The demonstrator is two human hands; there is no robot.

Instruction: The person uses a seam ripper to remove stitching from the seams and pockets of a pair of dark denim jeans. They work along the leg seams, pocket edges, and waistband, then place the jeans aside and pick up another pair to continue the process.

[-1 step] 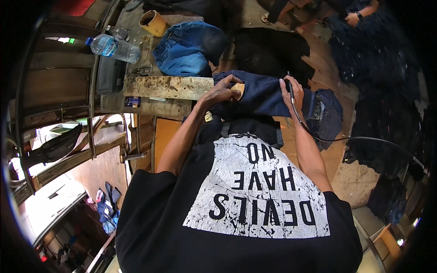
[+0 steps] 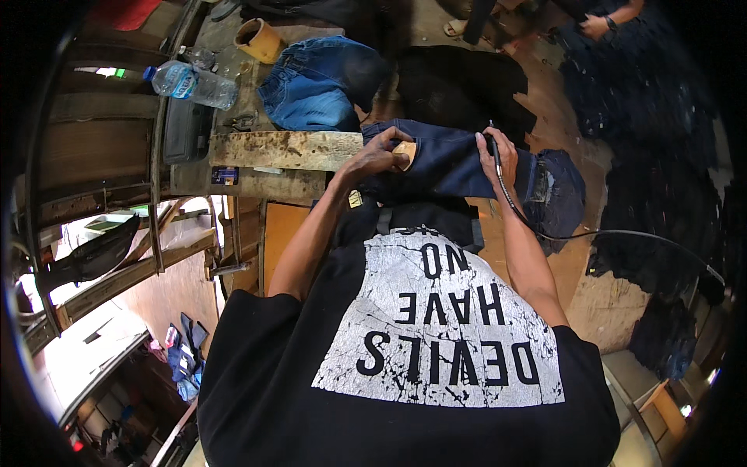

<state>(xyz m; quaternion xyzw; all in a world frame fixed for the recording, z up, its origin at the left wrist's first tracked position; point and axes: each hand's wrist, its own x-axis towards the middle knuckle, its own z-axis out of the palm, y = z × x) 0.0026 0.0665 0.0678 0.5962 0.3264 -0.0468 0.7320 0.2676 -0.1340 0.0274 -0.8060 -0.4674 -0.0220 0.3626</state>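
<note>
A leg of dark blue denim jeans [image 2: 447, 162] lies stretched across a board in front of me, its cuffed end to the right. My left hand [image 2: 377, 156] is closed on a small tan, flat piece [image 2: 405, 154], which rests on the denim. Further right, my right hand [image 2: 504, 162] grips a slim, dark rotary-tool handpiece [image 2: 496, 149] like a pen. Its tip points up and away, apart from the tan piece. From its lower end a flexible shaft [image 2: 591, 233] runs along my forearm and off to the right.
On the bench at left are a plastic water bottle [image 2: 194, 84], a yellowish cup [image 2: 261, 40], pliers [image 2: 241, 121] and a stained plank [image 2: 280, 149]. Lighter blue jeans [image 2: 311, 86] lie beyond. Dark garments [image 2: 646, 117] pile up at right. Another person's hand [image 2: 595, 28] shows at the far right.
Both my hands keep their grips and places. The other person's hand at the far right has shifted slightly; the view has moved a little.
</note>
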